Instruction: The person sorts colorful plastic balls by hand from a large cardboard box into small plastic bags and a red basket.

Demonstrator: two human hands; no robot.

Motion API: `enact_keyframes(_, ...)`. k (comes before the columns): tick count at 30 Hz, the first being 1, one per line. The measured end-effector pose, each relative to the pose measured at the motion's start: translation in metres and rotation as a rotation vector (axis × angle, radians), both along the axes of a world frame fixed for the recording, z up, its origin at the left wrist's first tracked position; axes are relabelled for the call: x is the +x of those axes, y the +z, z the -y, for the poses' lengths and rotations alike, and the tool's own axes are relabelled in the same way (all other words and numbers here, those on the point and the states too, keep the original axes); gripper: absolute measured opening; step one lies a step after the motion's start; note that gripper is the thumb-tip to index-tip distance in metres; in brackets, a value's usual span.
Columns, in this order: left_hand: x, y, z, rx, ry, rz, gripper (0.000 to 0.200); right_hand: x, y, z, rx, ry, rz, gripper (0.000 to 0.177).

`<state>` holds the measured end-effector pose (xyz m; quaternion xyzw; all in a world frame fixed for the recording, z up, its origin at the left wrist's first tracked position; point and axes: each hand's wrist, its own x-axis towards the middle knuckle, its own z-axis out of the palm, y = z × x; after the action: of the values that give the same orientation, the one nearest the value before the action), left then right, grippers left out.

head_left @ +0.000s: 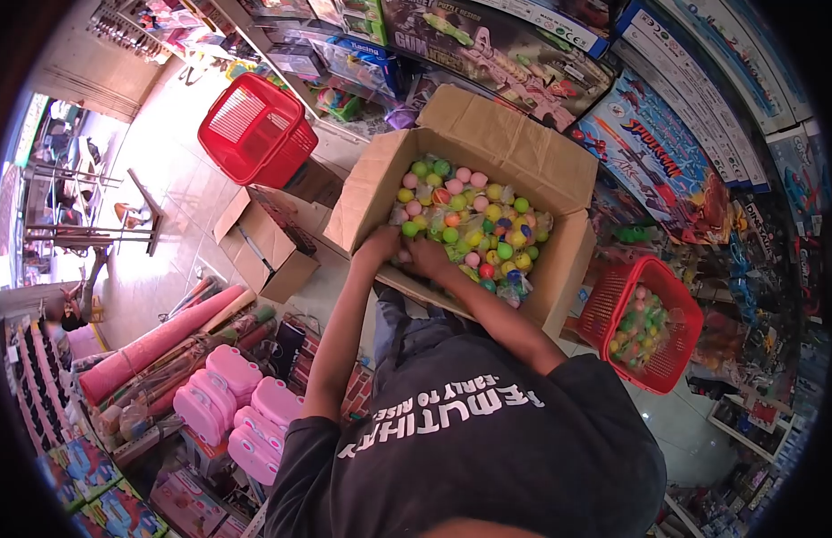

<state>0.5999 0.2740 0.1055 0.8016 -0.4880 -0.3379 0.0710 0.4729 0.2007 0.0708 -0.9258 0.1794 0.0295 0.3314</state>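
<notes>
Currently, box: big open brown cardboard box [559,278], flaps out, in front of person's black printed T-shirt [488,439].
Balls: small multicolored balls in clear plastic bags [470,220], inside box, spread to far edge.
L hand [380,242]: in box, near-L corner; fingers partly hidden, grip can't tell.
R hand [423,255]: just beside L hand, reaching over near edge into balls; fingers mostly hidden, grip can't tell.
R side: red plastic basket w/ similar balls [602,309], off box's near-R corner.

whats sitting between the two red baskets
A big open cardboard box full of colourful balls lies between them, as the head view shows.
</notes>
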Motion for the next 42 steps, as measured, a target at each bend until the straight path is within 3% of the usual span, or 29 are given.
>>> enact_keyframes(2, 0.001, -0.004, -0.005, -0.058, 0.019, 0.012, 0.023, 0.001, -0.014, 0.008, 0.028, 0.057, 0.082, 0.047)
enact_keyframes(4, 0.003, -0.006, -0.008, -0.195, 0.021, -0.084, 0.026, -0.005, -0.018, 0.024, 0.411, 0.066, 0.148, 0.044)
enact_keyframes(5, 0.002, -0.007, -0.009, -0.196, 0.021, -0.086, 0.026, -0.01, -0.018, 0.028, 0.411, 0.065, 0.146, 0.044)
enact_keyframes(7, 0.0, -0.005, -0.006, -0.444, -0.05, -0.092, 0.028, -0.02, -0.008, 0.038, 0.819, -0.113, 0.049, 0.039)
enact_keyframes(8, 0.0, -0.004, -0.004, -0.448, -0.054, -0.093, 0.028, -0.024, -0.002, 0.043, 0.815, -0.117, 0.051, 0.039)
enact_keyframes(10, -0.002, 0.019, 0.002, -0.223, 0.213, -0.629, 0.031, -0.03, 0.006, 0.048, 1.111, -0.322, 0.029, 0.032)
enact_keyframes(11, -0.003, 0.027, 0.004, -0.222, 0.213, -0.628, 0.031, -0.032, 0.005, 0.049, 1.112, -0.322, 0.029, 0.032)
enact_keyframes(13, -0.006, 0.037, 0.005, -0.421, 0.126, -0.559, 0.039, -0.035, -0.001, 0.047, 1.52, -0.553, 0.109, 0.029)
enact_keyframes(14, -0.006, 0.043, 0.006, -0.416, 0.122, -0.561, 0.039, -0.036, -0.003, 0.045, 1.524, -0.558, 0.111, 0.029)
enact_keyframes(16, -0.006, 0.052, 0.009, 0.019, 0.145, -0.59, 0.049, -0.035, -0.001, 0.044, 1.582, -0.576, 0.037, 0.027)
enact_keyframes(20, 0.001, 0.011, -0.002, -0.058, 0.15, -0.471, 0.05, -0.037, -0.003, 0.034, 1.497, -0.599, 0.049, 0.028)
enact_keyframes(22, 0.005, 0.004, -0.004, -0.15, 0.109, -0.326, 0.047, -0.037, -0.015, 0.034, 1.116, -0.475, -0.111, 0.027)
enact_keyframes(23, 0.006, 0.001, -0.003, -0.15, 0.109, -0.326, 0.047, -0.036, -0.021, 0.034, 1.116, -0.475, -0.111, 0.027)
enact_keyframes(25, 0.005, 0.008, 0.0, -0.063, 0.18, -0.287, 0.043, -0.033, -0.026, 0.033, 0.582, -0.03, -0.162, 0.033)
enact_keyframes(26, 0.005, 0.012, 0.001, -0.064, 0.177, -0.289, 0.043, -0.033, -0.028, 0.028, 0.58, -0.033, -0.162, 0.033)
enact_keyframes(28, 0.005, 0.015, 0.003, -0.032, 0.243, -0.25, 0.042, -0.03, -0.018, 0.01, -0.002, 0.013, -0.037, 0.037)
enact_keyframes(31, 0.004, 0.019, 0.005, -0.013, 0.24, -0.245, 0.04, -0.018, 0.014, -0.003, -0.067, -0.023, -0.239, 0.037)
enact_keyframes(37, 0.002, 0.016, 0.0, -0.161, 0.208, -0.165, 0.037, 0.003, 0.048, -0.009, 0.016, -0.087, -0.344, 0.039)
enact_keyframes(40, 0.003, 0.011, 0.001, -0.195, 0.209, -0.15, 0.036, -0.005, -0.006, -0.001, -0.074, 0.031, -0.351, 0.033)
enact_keyframes(42, 0.001, 0.01, 0.0, -0.202, 0.211, -0.173, 0.037, -0.015, -0.017, 0.001, -0.063, -0.029, -0.263, 0.032)
